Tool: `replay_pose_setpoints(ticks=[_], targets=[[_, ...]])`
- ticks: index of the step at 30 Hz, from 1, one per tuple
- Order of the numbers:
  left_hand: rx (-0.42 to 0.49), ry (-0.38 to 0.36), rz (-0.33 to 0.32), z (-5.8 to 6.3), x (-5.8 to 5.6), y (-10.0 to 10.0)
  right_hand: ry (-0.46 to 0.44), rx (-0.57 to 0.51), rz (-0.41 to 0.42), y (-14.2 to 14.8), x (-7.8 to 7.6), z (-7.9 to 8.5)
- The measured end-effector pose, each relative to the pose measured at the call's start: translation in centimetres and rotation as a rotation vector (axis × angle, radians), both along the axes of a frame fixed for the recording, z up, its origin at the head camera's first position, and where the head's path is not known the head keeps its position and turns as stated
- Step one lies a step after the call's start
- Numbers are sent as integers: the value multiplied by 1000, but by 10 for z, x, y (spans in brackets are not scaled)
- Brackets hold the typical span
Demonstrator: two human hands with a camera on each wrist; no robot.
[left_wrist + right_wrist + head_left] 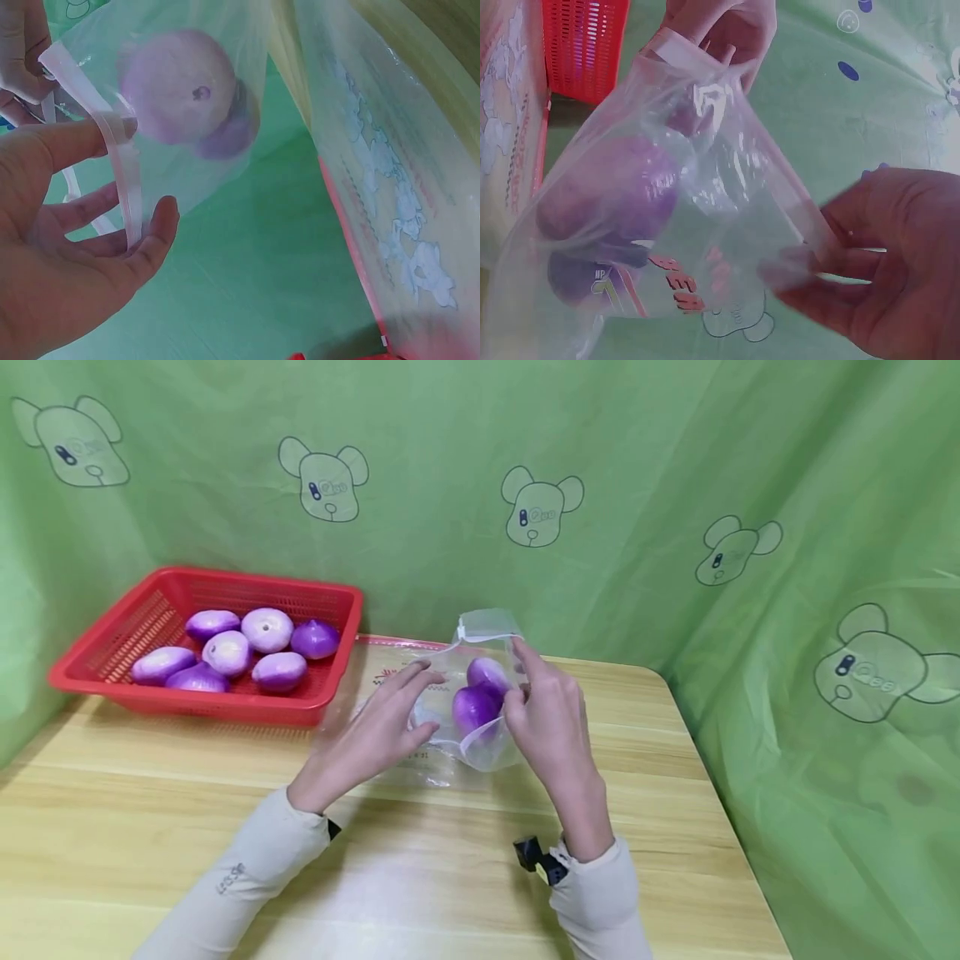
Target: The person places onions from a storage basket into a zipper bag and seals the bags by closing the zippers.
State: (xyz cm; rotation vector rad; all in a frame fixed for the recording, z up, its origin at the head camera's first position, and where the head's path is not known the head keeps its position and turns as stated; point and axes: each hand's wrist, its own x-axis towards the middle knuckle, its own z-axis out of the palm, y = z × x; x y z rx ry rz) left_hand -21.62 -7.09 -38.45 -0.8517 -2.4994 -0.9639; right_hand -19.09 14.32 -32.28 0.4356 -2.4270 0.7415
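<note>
A clear slider zip bag stands with its mouth spread towards me, and purple onions show through its thin plastic. At the mouth's left side is my left hand; in the left wrist view the white rim passes between its thumb and fingers. My right hand pinches the opposite edge of the bag, its fingertips partly blurred behind the plastic in the right wrist view. Red lettering marks the bag's side. How many onions lie inside cannot be fully made out.
A red plastic basket with several purple onions stands at the back left of the wooden table. Flat beneath the held bag lies another printed clear bag with a red edge. Green curtains border the table.
</note>
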Motion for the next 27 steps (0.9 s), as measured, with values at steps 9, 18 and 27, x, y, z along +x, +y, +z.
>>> replay_pose_setpoints(ticks=[9,18,27], targets=[[5,-20,27,3,4,3,-98,166,-113,0,7,3],[-4,34,27,4,7,5,164,23,-64,-9,5,1],[-36,3,-10,2,4,0,-35,45,122,-2,2,1]])
